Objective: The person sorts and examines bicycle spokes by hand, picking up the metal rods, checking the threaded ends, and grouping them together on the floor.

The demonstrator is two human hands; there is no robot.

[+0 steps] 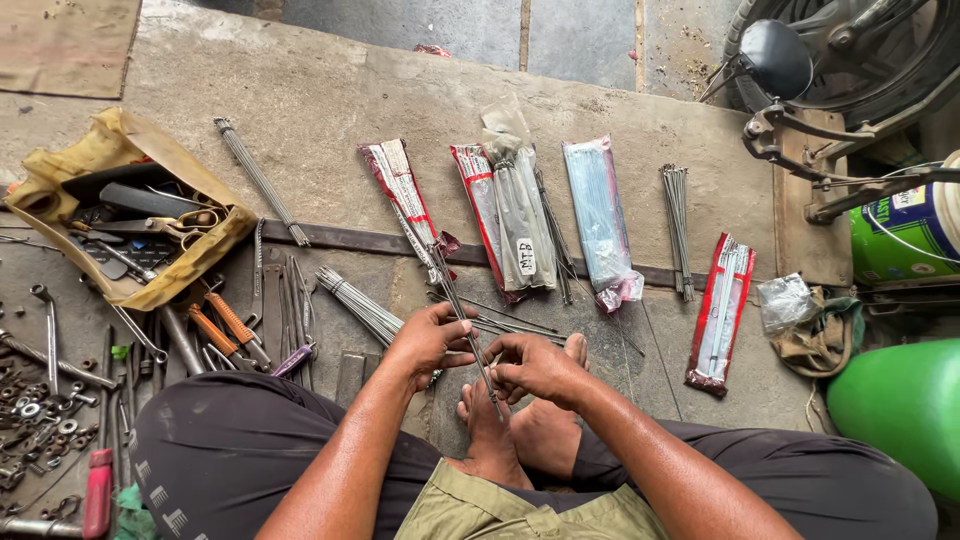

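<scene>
A person sits on a concrete floor (330, 90) with bare feet (520, 425) drawn in, both hands raised just above them. The left hand (428, 340) and the right hand (535, 368) are both closed around a thin bunch of metal spokes (462, 315), which slants from up near the packets down to the toes. The left hand grips the bunch at its middle; the right hand pinches it lower down, fingers curled tight.

Beyond the hands lies a row of spoke packets: two red and white ones (405, 195), a clear one (525, 215) overlapping its red neighbour, a pale blue one (600, 215), and another red one (722, 310) well apart to the right. A loose bundle of spokes (678, 225) lies between the blue packet and that last red one (another loose bundle (358, 305) rests just beside the left hand).

To the left, a yellow cloth bag (125, 215) holds tools, with pliers with orange handles (228, 330) and small nuts (40, 410) scattered nearby. A green container (900, 405) stands at the right.
</scene>
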